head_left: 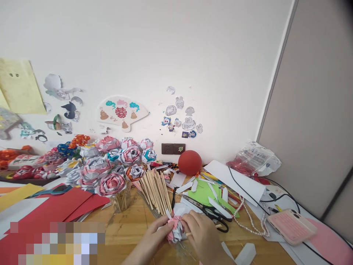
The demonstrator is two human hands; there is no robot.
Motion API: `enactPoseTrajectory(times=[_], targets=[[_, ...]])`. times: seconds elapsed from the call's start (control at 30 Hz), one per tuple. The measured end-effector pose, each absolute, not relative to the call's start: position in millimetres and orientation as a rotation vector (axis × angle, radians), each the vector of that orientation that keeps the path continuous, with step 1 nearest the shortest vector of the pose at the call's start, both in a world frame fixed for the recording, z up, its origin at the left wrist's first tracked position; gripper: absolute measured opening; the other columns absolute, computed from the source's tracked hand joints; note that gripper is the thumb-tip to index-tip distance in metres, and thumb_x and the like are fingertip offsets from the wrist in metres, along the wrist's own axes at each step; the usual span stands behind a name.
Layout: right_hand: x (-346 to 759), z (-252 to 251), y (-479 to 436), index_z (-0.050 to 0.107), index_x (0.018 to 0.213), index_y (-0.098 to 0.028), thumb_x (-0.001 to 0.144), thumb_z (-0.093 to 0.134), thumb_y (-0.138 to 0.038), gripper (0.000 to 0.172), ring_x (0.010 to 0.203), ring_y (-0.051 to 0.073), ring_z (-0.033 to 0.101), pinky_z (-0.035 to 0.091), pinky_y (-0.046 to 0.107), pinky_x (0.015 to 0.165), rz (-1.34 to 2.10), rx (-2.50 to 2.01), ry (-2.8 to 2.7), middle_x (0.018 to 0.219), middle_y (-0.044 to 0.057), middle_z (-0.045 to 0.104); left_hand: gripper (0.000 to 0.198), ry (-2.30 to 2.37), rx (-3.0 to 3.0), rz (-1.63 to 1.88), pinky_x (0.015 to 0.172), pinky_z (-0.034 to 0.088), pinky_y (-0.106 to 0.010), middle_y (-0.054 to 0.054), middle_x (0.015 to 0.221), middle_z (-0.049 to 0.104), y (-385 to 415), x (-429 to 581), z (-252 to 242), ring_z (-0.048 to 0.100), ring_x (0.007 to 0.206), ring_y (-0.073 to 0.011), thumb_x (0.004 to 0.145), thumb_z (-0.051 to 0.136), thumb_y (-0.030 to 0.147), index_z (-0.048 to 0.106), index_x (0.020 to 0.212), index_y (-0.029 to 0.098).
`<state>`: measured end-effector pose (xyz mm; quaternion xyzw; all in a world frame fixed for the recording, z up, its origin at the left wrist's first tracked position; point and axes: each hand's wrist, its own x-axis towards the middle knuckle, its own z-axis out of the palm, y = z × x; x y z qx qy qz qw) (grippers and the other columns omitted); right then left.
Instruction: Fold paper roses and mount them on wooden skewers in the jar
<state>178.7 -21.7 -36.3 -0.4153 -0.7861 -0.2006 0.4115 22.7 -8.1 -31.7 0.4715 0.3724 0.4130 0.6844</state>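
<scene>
I hold a pink-and-white paper flower (174, 234) between both hands, low over the wooden table (128, 233), toward its near edge. My left hand (156, 237) pinches the flower's left side, thumb against the folds; my right hand (200, 235) has its fingers curled in close on the upper right, so the flower sits squarely between my two grips, its lower folds showing below my fingertips. A pale stick end (188, 234) shows beside my right fingers; I cannot tell whether it touches the flower. Just beyond my hands, toward the table's back edge, lies a bundle of wooden sticks (156, 191), with black-handled scissors (211, 212) to its right. Nearer the left edge stands a cluster of finished paper roses (111, 183), well apart from my grip.
</scene>
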Motion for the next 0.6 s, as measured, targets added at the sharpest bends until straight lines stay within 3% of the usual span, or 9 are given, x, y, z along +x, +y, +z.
enactPoseTrajectory(times=[0.13, 0.37, 0.6], targets=[[179.6, -33.0, -23.5, 0.057, 0.075, -0.018, 0.095, 0.023, -0.026, 0.040, 0.051, 0.015, 0.050, 0.030, 0.026, 0.049, -0.481, -1.033, -1.963, 0.060, 0.002, 0.055, 0.039, 0.845, 1.103, 0.946, 0.065, 0.038, -0.024, -0.002, 0.066, 0.057, -8.4, 21.3, -32.9, 0.048, 0.068, -0.0153, 0.057, 0.070, 0.050, 0.067, 0.071, 0.013], [180.8, -35.1, -23.3, 0.058, 0.076, -0.019, 0.094, 0.024, -0.027, 0.040, 0.053, 0.014, 0.051, 0.030, 0.025, 0.050, -0.339, -1.040, -1.949, 0.061, 0.002, 0.055, 0.039, 0.831, 1.205, 0.903, 0.077, 0.040, -0.027, -0.004, 0.077, 0.062, -4.4, 14.6, -36.5, 0.053, 0.085, -0.0213, 0.063, 0.067, 0.048, 0.067, 0.083, 0.014], [180.5, -33.9, -23.0, 0.055, 0.074, -0.019, 0.092, 0.034, -0.028, 0.029, 0.053, 0.013, 0.050, 0.029, 0.023, 0.050, -0.318, -1.011, -1.931, 0.061, 0.000, 0.054, 0.048, 0.859, 1.270, 0.834, 0.074, 0.040, -0.027, -0.003, 0.079, 0.060, -3.8, 15.6, -37.5, 0.051, 0.076, -0.0179, 0.062, 0.064, 0.054, 0.065, 0.089, 0.015]])
